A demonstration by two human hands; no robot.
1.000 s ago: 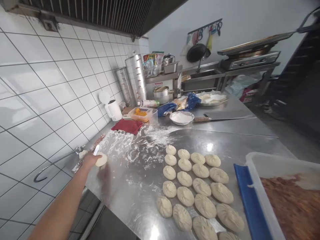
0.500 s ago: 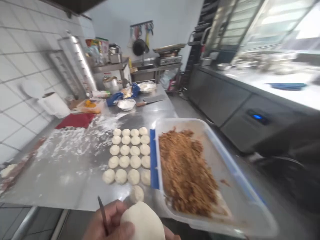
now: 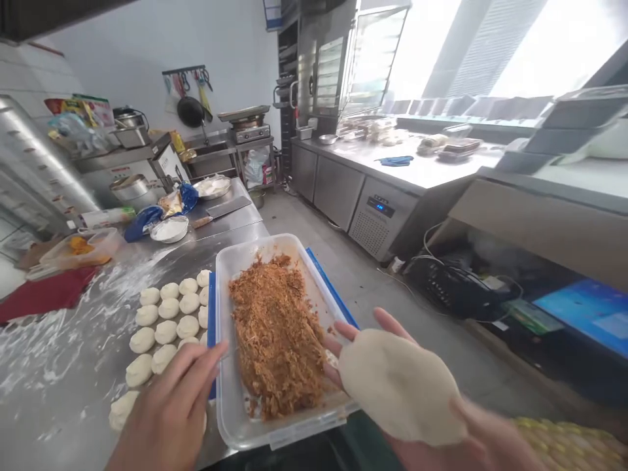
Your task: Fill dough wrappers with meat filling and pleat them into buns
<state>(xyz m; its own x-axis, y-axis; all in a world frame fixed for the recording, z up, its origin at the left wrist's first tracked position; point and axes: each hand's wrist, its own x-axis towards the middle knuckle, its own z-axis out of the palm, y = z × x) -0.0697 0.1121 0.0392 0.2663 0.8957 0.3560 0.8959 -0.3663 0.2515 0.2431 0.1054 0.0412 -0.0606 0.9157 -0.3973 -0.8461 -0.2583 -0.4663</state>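
Observation:
My right hand [image 3: 478, 425] is palm up and holds a flat, pale dough wrapper [image 3: 400, 383], with fingers spread beneath it. A shallow dent shows in the dough's middle. My left hand [image 3: 164, 409] is back up, fingers loosely stretched, over the tub's near left edge and the closest dough pieces. No tool shows in it, though the underside is hidden. Between my hands stands a clear plastic tub [image 3: 282, 439] of brown, shredded filling [image 3: 275, 333]. Rows of small round dough pieces [image 3: 167, 331] lie left of it on the steel table [image 3: 59, 379].
A red cloth [image 3: 49, 294], a plastic box with something orange [image 3: 81, 245], a bowl of white powder [image 3: 169, 229] and a cleaver [image 3: 228, 207] lie farther back on the table. Beyond the tub is the floor, with a steel counter unit [image 3: 377, 216] opposite.
My view has swung right. The dough wrapper, earlier between both hands, now lies on my right hand to the tub's right. My left hand has let go of it; its dark stick is out of sight.

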